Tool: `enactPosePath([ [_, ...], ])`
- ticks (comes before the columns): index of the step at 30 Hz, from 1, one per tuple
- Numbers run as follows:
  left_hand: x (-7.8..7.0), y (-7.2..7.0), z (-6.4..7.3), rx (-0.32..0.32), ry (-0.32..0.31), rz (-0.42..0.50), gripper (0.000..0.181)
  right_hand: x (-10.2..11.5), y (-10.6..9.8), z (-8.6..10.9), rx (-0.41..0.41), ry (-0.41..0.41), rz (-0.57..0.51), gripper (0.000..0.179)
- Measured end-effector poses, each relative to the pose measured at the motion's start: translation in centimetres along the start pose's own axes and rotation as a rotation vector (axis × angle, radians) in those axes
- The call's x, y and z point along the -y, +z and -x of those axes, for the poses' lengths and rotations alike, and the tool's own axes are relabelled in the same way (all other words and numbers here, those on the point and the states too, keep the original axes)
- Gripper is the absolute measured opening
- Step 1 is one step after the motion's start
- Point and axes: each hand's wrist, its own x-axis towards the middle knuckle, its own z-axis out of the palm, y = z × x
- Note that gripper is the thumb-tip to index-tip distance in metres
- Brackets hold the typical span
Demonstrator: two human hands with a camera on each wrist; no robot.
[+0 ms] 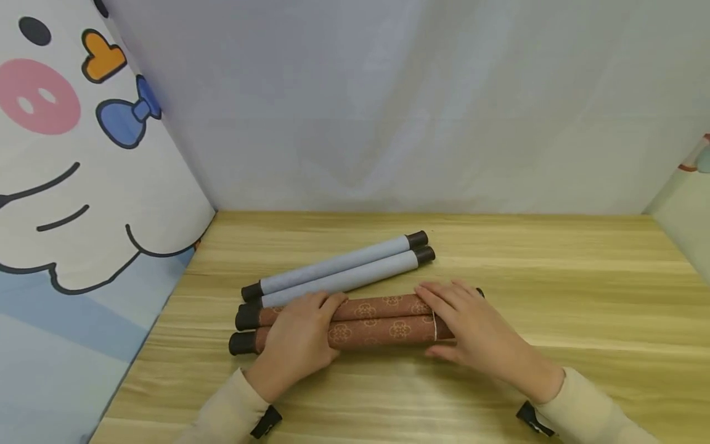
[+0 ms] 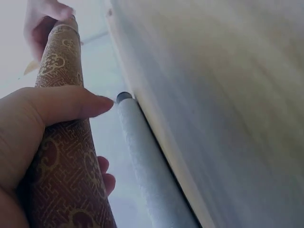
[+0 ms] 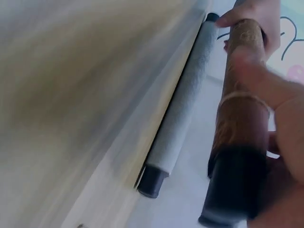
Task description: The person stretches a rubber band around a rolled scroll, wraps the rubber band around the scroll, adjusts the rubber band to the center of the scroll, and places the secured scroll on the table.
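Observation:
A brown scroll [image 1: 399, 330] with a gold flower pattern shows as two parallel rolls with black ends. My left hand [image 1: 302, 333] grips it near its left end, fingers over the far side and thumb on the near side. Toward the other end my right hand [image 1: 471, 327] holds it the same way, hiding most of that tip. A thin pale string [image 1: 435, 325] goes round the scroll beside the right fingers. In the right wrist view, the black end [image 3: 235, 185] of the brown scroll points toward the camera.
Just behind the brown scroll, a pale blue scroll [image 1: 344, 277], also two rolls with black ends, lies slanted on the wood-grain table [image 1: 582, 277]. A white cloth [image 1: 416, 111] hangs along the back edge. At left stands a cartoon-printed panel [image 1: 83, 148].

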Motion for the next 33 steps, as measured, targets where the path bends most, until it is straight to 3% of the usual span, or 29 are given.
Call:
enactPosePath([
  [3,0.5,-0.2,0.3,0.003,0.034,0.025,0.082,-0.2,-0.5,0.1,0.011,0.024,0.003,0.089],
  [6,1.4,-0.2,0.7,0.052,0.068,0.045,0.086,-0.6,-0.8,0.7,-0.028,0.027,-0.02,0.085],
  [9,2.5,-0.1,1.3,0.084,0.066,0.046,0.089,-0.8,-1.0,1.4,-0.078,0.015,-0.015,0.086],
  [12,3.1,-0.1,1.9,0.072,0.048,0.047,0.088,-0.5,-0.9,1.7,-0.098,0.006,0.025,0.087],
  [16,2.6,0.0,2.4,0.066,0.06,0.064,0.087,1.7,-0.3,0.9,-0.071,-0.047,0.084,0.087],
  [20,1.7,0.1,2.7,0.058,0.091,0.071,0.085,3.4,-0.1,0.0,-0.049,-0.105,0.028,0.088],
  [23,1.9,0.1,2.7,0.034,0.088,0.065,0.085,2.9,-1.0,0.3,-0.045,-0.076,0.004,0.095],
  [27,2.8,-0.2,3.0,-0.004,0.058,0.043,0.085,1.6,-1.8,1.4,-0.023,-0.013,0.088,0.095],
  [33,2.3,-0.3,3.0,0.006,0.114,0.061,0.083,2.9,-0.6,1.1,-0.054,-0.076,0.117,0.084],
])
